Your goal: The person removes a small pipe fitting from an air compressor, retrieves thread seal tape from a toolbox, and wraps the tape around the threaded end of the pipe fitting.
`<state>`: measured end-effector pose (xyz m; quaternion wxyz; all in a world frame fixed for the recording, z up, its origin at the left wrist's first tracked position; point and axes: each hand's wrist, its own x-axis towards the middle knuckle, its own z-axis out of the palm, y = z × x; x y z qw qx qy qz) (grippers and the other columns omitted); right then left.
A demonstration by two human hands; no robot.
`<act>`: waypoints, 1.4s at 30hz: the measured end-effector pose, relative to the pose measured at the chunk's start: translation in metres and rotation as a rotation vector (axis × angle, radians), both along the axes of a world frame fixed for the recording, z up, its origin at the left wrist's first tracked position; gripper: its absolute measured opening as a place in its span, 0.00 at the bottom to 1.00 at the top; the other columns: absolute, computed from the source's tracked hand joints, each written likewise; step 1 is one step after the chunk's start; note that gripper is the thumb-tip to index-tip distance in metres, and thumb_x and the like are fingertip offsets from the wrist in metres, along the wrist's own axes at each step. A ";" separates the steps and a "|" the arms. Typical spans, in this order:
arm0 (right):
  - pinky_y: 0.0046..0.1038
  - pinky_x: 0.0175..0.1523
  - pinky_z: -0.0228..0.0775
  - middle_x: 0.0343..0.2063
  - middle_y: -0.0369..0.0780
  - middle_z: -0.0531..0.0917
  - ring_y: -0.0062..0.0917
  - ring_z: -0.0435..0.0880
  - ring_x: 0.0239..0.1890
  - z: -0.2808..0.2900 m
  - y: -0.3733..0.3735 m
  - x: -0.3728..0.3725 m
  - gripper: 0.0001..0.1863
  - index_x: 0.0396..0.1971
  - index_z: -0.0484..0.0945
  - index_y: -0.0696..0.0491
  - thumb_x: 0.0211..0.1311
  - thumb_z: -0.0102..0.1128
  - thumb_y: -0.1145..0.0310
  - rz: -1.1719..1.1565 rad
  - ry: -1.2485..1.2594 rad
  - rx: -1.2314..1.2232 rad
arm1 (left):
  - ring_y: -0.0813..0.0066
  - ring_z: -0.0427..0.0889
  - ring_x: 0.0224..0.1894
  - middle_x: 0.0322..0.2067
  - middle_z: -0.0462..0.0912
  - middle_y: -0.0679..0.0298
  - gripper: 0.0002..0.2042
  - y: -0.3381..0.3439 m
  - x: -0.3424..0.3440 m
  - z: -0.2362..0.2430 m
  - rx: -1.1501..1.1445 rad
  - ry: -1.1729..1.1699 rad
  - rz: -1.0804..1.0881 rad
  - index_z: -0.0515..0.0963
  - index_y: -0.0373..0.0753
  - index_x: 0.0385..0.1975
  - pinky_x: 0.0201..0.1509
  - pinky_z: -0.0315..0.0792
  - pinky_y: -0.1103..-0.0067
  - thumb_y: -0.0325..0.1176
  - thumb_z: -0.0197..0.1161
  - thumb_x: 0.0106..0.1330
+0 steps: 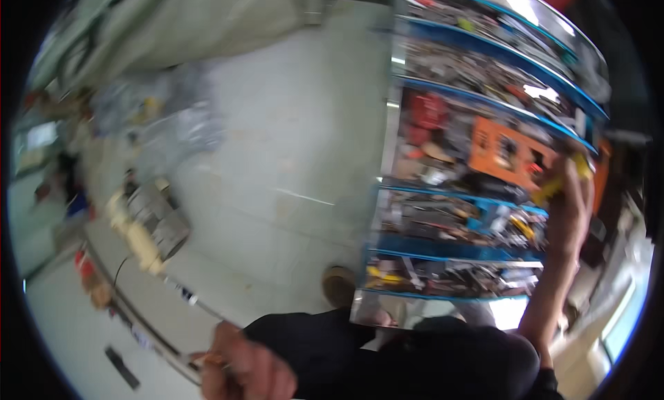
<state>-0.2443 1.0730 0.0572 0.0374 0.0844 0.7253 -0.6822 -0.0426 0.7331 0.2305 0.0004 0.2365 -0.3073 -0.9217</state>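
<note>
My right hand (573,185) reaches over the right side of a multi-tier metal tool chest with blue-edged trays (456,248). Its fingers are closed around a yellow object (550,191), which shows on both sides of the hand; blur hides its kind. Just left of that hand, an orange case (494,147) with cut-out openings lies tilted on the tools in the middle tray. Low in the picture, my left hand (249,365) is curled closed at the edge of a pale surface. Something thin may be between its fingers, but motion smears it.
Red items (427,113) lie in the middle tray, and mixed tools fill the others. My shoe (339,286) stands beside the chest. On the left are a grey-and-cream machine (155,220), a dark flat bar (122,367) and clear plastic bags (197,123). A draped cover (187,20) hangs at the back.
</note>
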 end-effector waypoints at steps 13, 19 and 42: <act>0.18 0.25 0.66 0.25 0.32 0.74 0.14 0.72 0.25 -0.045 0.003 0.012 0.21 0.38 0.74 0.51 0.75 0.54 0.45 -0.195 0.064 -0.043 | 0.81 0.64 0.16 0.24 0.72 0.66 0.16 -0.001 0.041 0.009 0.078 0.008 -0.033 0.70 0.39 0.51 0.20 0.61 0.84 0.45 0.44 0.82; 0.23 0.35 0.69 0.27 0.34 0.77 0.17 0.77 0.29 -0.031 -0.017 0.029 0.18 0.43 0.74 0.54 0.74 0.59 0.52 -0.162 0.146 0.028 | 0.80 0.64 0.17 0.26 0.71 0.66 0.16 -0.013 0.058 0.011 0.043 0.066 -0.001 0.70 0.40 0.52 0.23 0.62 0.81 0.45 0.40 0.82; 0.32 0.57 0.80 0.59 0.50 0.77 0.35 0.82 0.56 -0.185 0.238 0.101 0.32 0.69 0.63 0.58 0.66 0.60 0.85 -0.369 0.098 0.478 | 0.81 0.71 0.17 0.23 0.74 0.68 0.15 -0.005 0.056 0.012 -0.027 0.089 0.076 0.74 0.42 0.46 0.20 0.62 0.85 0.46 0.44 0.82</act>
